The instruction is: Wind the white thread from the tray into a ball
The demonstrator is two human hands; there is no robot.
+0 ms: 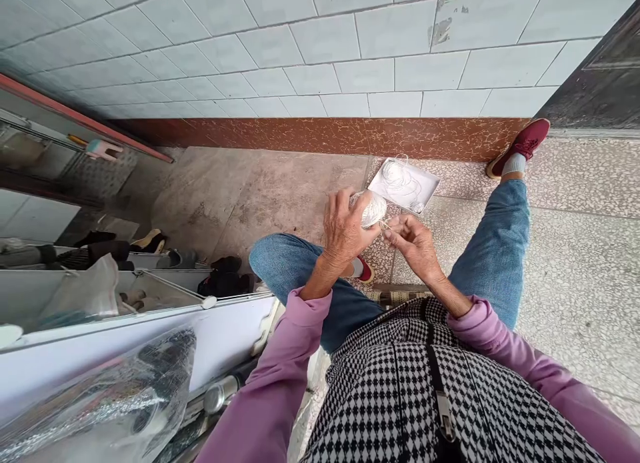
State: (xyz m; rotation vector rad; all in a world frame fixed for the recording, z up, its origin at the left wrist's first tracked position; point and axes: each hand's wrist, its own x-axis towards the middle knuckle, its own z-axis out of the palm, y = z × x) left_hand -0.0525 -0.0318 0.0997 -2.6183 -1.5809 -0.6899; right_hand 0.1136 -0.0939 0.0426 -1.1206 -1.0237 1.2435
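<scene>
A ball of white yarn (pixel 374 211) sits in my left hand (pixel 346 224), whose fingers curl round its near and left side. Close beside it on the right, my right hand (pixel 411 241) pinches a strand of the yarn (pixel 384 225) between thumb and fingers. The strand runs from the ball to those fingertips. Just beyond my hands, a shallow white box (pixel 425 183) lies on the floor. Inside it are another bundle of white yarn (pixel 394 173) and loose loops of thread.
A shoe rack (pixel 165 316) with several shoes stands at my left, a clear plastic bag (pixel 150 389) on top. Ahead is a tiled wall (pixel 310 56) with a brown base strip (pixel 280 135). A small pink and white stool (pixel 104 149) is far left.
</scene>
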